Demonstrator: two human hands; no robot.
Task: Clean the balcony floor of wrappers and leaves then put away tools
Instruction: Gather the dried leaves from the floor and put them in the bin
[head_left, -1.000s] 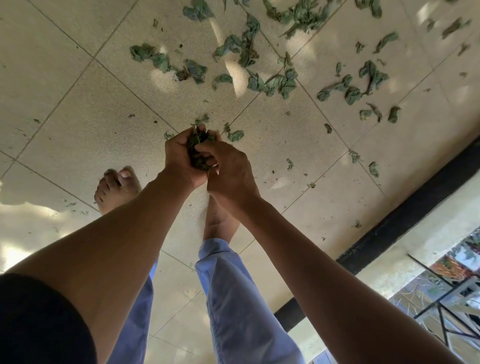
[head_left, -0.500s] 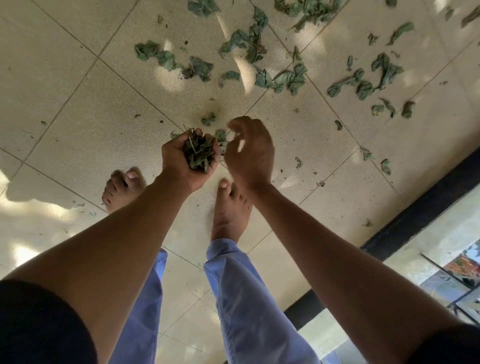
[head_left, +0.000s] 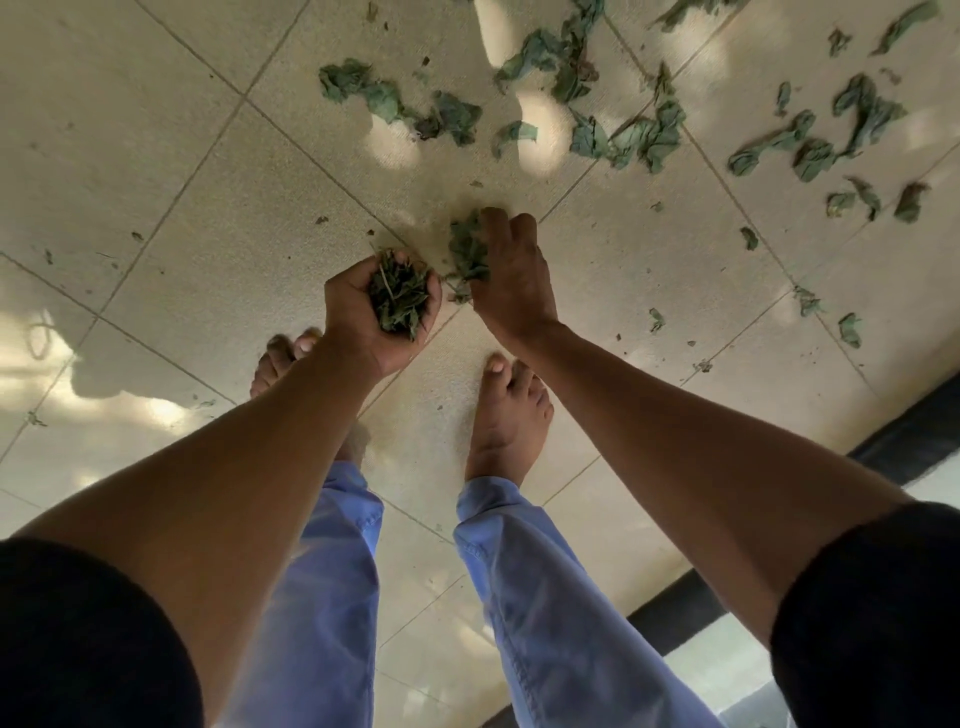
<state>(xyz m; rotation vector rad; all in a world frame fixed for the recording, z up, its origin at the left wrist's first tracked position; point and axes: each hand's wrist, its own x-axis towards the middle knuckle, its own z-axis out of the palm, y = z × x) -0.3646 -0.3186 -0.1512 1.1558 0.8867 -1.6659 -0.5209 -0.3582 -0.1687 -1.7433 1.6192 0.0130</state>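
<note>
The right hand (head_left: 511, 280) has dropped to clutch a leaf clump (head_left: 467, 252); left hand (head_left: 376, 317) cups gathered leaves (head_left: 397, 299).

Matt speckled stone-look floor tiles (head_left: 130, 130), dry crumpled leaves (head_left: 644, 137), blue cloth trousers (head_left: 545, 623)

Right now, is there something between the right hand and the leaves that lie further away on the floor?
Nothing visible. The right hand already grips some leaves; only bare tile separates it from the scattered leaves ahead.

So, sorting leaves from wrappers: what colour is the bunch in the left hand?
Dark green bunch, clearest in the head view.
</note>
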